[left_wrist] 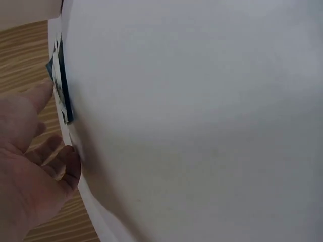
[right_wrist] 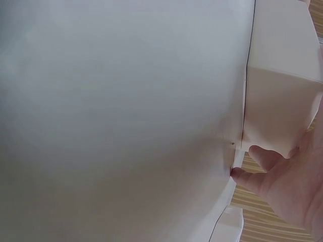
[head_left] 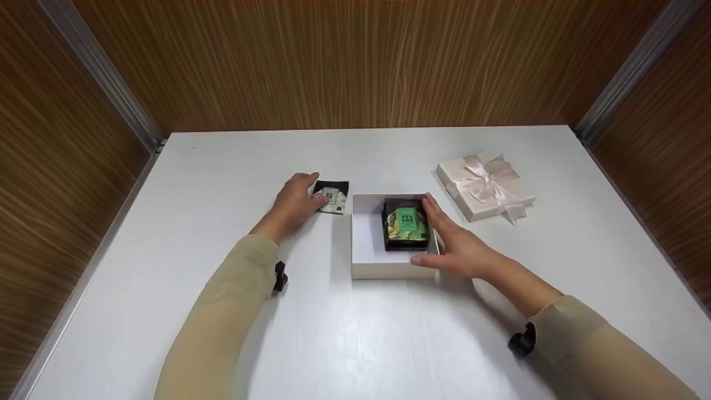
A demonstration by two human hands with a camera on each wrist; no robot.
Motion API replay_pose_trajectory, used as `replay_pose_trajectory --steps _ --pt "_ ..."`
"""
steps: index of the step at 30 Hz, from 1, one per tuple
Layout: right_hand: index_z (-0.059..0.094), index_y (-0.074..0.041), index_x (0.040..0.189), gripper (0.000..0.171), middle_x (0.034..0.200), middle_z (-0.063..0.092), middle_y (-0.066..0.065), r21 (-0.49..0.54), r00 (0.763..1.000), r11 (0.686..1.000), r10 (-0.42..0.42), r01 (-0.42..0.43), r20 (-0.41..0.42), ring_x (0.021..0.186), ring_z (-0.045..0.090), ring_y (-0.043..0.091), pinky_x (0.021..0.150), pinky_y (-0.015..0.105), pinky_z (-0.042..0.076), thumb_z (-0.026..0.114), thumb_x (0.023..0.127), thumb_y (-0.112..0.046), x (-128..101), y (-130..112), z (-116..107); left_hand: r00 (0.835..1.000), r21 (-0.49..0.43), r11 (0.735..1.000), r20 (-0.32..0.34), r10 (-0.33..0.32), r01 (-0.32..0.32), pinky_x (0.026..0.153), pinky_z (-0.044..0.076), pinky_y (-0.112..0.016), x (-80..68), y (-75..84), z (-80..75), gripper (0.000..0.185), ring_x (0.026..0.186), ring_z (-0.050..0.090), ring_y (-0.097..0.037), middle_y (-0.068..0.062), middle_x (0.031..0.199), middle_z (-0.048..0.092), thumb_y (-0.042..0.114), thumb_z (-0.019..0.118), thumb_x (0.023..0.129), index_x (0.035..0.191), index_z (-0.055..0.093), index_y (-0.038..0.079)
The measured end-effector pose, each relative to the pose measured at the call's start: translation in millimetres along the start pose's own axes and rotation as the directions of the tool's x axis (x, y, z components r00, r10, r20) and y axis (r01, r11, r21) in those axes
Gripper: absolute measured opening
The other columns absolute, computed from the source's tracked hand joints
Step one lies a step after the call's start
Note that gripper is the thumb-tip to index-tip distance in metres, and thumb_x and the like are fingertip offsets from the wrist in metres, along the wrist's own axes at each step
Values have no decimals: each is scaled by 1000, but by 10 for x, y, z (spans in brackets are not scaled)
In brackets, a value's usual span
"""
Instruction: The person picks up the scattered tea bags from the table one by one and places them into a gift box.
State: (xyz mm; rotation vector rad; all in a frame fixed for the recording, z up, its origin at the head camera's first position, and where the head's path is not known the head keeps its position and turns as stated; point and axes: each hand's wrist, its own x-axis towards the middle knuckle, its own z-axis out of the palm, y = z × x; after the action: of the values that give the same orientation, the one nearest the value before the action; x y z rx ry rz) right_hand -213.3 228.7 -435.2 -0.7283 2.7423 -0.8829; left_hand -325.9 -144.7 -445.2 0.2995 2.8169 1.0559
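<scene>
In the head view an open white box (head_left: 393, 270) stands on the table, with a stack of dark sachets on its right side. The top sachet (head_left: 406, 225) has a green label. My right hand (head_left: 462, 250) holds the box at its right side, thumb on the front wall and a fingertip at the back corner. Left of the box lies a black-and-white sachet (head_left: 332, 197). My left hand (head_left: 294, 203) rests beside it, thumb touching it. In the left wrist view its edge (left_wrist: 61, 85) looks layered; my other fingers (left_wrist: 70, 166) stand apart from it.
A pale pink box lid (head_left: 486, 186) with a satin ribbon bow lies behind and right of the white box. The white table (head_left: 333, 339) is bounded by wood-grain panels (head_left: 355, 66) at the back and sides.
</scene>
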Motion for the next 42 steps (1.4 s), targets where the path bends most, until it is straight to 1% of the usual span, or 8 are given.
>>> replay_pose_trajectory --steps 4,12,18,22,27,32,37,42 --pt "-1 -16 172 120 178 -6 3 -2 1000 1000 -3 3 -2 157 23 39 123 59 30 76 92 -60 4 -8 -3 1000 29 1000 10 -11 11 126 27 -44 7 -7 -8 76 154 33 -36 -21 166 35 28 72 102 165 37 6" --pt "-2 -15 172 120 178 -7 4 -2 1000 1000 -8 8 -6 158 22 40 123 58 29 76 92 -59 -4 -3 -1 993 67 997 106 -46 39 128 18 -52 0 -11 -74 83 160 18 -39 -18 173 23 31 70 103 171 24 15" --pt "-2 -16 172 119 178 -6 3 10 1000 1000 -10 10 -8 157 23 39 122 59 30 76 92 -59 -12 -4 -2 986 101 995 160 -41 25 128 16 -54 11 -6 -98 86 161 11 -38 -15 176 16 29 68 103 172 18 19" --pt "-2 -17 172 120 178 -6 3 15 1000 1000 -9 9 -8 157 23 39 123 59 29 77 92 -59 -14 -8 1 979 92 994 189 -71 54 127 13 -61 -6 28 -118 86 161 8 -39 -12 177 14 28 67 103 172 16 26" --pt "-2 -17 172 121 178 -6 2 6 1000 1000 -10 10 -10 158 22 39 122 59 30 77 91 -60 -9 -3 -7 974 98 994 214 -73 52 127 15 -60 -10 84 -146 84 159 15 -39 -7 176 20 25 66 103 172 18 28" --pt "-2 -17 172 120 178 -6 4 4 1000 1000 -16 16 -8 156 25 41 121 60 31 76 92 -60 -3 -14 -2 975 114 993 216 -45 20 125 23 -55 1 88 -141 82 150 27 -36 -12 171 27 19 66 102 171 23 25" --pt "-3 -18 172 120 178 -6 3 2 1000 1000 -7 7 -1 156 26 41 121 60 32 76 92 -61 4 -15 3 977 43 999 213 0 -10 122 30 -48 -6 57 -104 78 137 41 -34 -21 162 38 7 65 99 169 31 18" --pt "-3 -17 172 120 178 -6 4 6 1000 1000 9 -9 0 157 23 41 122 61 30 76 92 -61 -1 -7 -4 979 -21 999 197 45 -42 123 30 -42 -31 76 -80 77 139 45 -29 -18 162 45 -8 60 92 164 41 10"
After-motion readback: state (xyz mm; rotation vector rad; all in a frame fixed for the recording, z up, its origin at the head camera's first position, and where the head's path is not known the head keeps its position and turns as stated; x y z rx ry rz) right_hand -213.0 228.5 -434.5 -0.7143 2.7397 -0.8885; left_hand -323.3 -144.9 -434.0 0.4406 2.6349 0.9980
